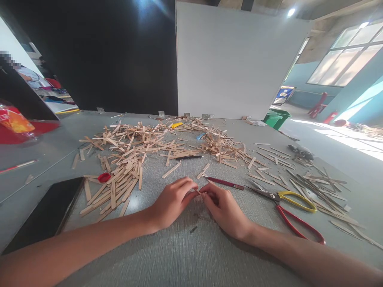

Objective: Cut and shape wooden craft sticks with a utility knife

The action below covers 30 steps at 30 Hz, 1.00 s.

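Note:
My left hand (175,199) and my right hand (224,205) meet above the middle of the table, both closed in a pinch. A thin piece of wooden craft stick (197,191) runs between their fingertips; most of it is hidden by the fingers. Just beyond my right hand lies a dark red pen-like tool (224,182) with a thin pointed tip. To its right rest scissors (269,195) with one yellow and one red handle, blades apart. Two loose craft sticks (171,170) lie beyond my hands, near a black pen (189,157).
A large heap of craft sticks (125,175) spreads across the table (143,255), with a red cap (104,177) on it. A black flat slab (44,215) lies at left. Split strips (317,199) are scattered at right. Black and white panels (233,59) stand behind.

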Motion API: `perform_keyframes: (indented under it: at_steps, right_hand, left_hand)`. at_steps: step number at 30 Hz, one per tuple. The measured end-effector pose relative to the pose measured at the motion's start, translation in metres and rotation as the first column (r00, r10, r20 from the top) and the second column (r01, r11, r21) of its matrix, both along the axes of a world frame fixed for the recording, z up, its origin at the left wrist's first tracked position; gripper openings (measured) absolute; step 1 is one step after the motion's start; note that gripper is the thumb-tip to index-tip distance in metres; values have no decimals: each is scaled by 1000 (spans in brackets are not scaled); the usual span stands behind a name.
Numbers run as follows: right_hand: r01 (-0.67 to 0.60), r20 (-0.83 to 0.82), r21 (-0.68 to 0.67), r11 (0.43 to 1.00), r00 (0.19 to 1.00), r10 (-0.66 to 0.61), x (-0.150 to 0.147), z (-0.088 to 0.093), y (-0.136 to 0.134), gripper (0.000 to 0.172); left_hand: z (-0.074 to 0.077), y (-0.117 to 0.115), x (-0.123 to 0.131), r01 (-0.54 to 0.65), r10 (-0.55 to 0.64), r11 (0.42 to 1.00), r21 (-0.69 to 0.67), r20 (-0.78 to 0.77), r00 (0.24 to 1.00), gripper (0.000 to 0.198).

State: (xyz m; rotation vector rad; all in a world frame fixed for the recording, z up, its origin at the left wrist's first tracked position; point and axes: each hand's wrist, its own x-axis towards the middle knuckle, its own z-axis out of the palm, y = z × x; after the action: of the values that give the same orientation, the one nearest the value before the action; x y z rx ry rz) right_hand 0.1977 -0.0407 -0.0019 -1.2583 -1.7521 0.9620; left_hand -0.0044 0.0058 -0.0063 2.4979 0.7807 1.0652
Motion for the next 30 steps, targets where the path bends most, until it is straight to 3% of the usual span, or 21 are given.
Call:
perform_keyframes:
  at_steps: [6,11,13,17,22,30]
  right_hand:
    - [-2,-12,-15,1000,1000,2,0,0,0,20]
    - [-14,-70,-61,998,997,10,1,2,-2,18]
    - [-12,-113,-92,996,994,2,1,1,-2,18]
    - [4,-159,-130,991,987,-25,0,0,-1,17]
    - [-16,-161,-104,994,987,-1,-1,-1,1,15]
    - [6,-41,-89,996,999,-9,1,-3,0,13]
  left_hand:
    - [-2,-1,0,-40,41,999,-18,36,999,12]
    - [-8,0,-3,-232,244,969,-87,163,956,48]
    - [-6,2,-3,-245,262,963,-116,174,949,46]
    - [6,4,0,-135,156,978,-160,130,979,18]
    - [14,3,1,1,19,989,-147,132,991,17]
    - [10,0,-2,178,-176,984,-13,79,981,19]
